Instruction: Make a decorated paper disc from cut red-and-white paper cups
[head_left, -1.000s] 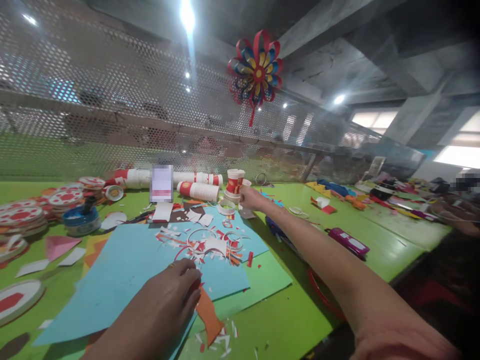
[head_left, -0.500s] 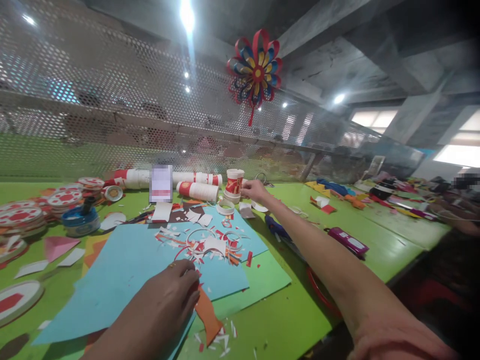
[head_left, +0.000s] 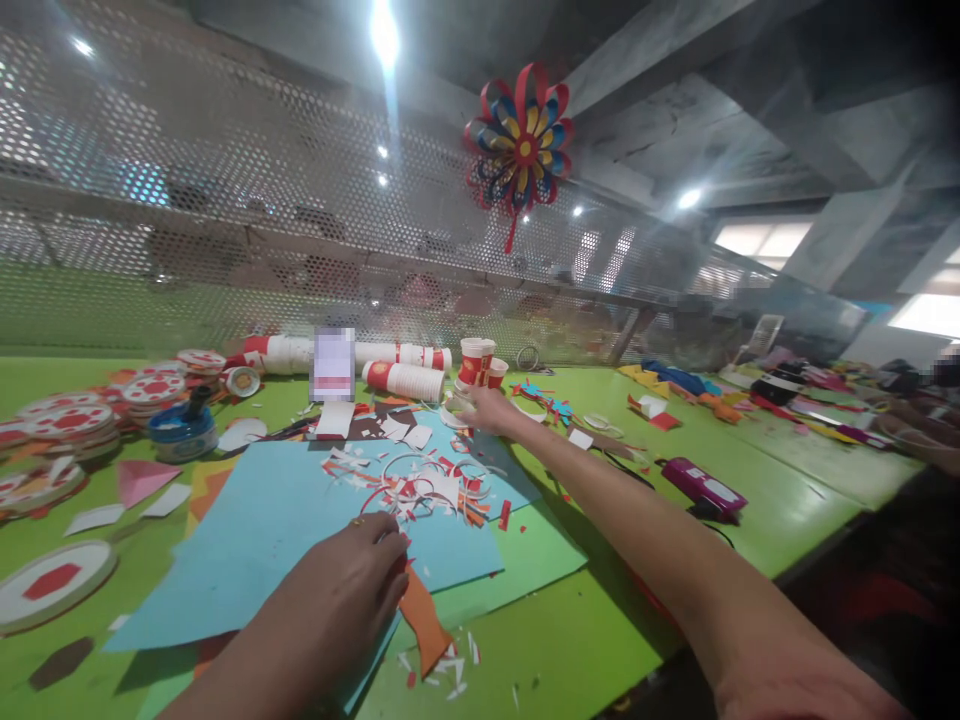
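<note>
My left hand [head_left: 360, 570] rests on light blue paper sheets [head_left: 262, 530] with its fingers curled. An orange paper strip [head_left: 426, 625] sticks out beside its fingertips; what the fingers hold, if anything, is hidden. My right hand [head_left: 493, 411] is stretched out to the back of the table, in front of red and white paper cups [head_left: 474, 362]. Its fingers are bent together at white paper rings [head_left: 454, 412], and the fingertips are too small to make out. Paper scraps and thin rings [head_left: 427, 490] lie between my hands.
Nested paper cups [head_left: 405, 381] lie at the back near a phone-like screen [head_left: 334, 365]. Round red-and-white pieces [head_left: 67, 425] and a blue jar [head_left: 182, 432] stand left. A purple case [head_left: 703, 488] lies right. A paper flower [head_left: 525, 150] hangs above.
My right hand has come down and slightly left from beside the cups to the white rings. A blue and red paper piece behind it now shows. My left hand stays on the paper.
</note>
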